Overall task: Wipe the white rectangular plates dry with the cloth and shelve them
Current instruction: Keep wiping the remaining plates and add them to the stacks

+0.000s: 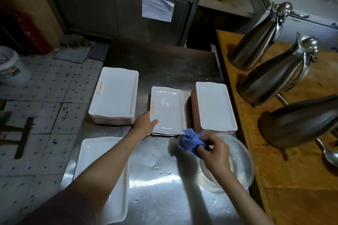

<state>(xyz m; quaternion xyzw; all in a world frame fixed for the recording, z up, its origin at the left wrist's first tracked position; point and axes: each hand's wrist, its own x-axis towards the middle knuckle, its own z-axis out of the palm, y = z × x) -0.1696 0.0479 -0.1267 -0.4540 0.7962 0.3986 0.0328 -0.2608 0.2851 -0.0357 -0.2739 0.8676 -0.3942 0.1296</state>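
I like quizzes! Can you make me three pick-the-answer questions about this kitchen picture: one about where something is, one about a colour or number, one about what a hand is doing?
1. Where is the clear bowl?
A. on the floor
B. on the steel table, right of the plates
C. on the wooden counter

2. What colour is the cloth?
A. blue
B. red
C. yellow

3. What is the left hand doing?
A. squeezing the cloth
B. lifting a jug
C. grasping the edge of the middle plate

Answers: 1 B, it sits at the table's right edge. 2 A, the bundle in the right hand is blue. 3 C, its thumb lies on the plate's rim.
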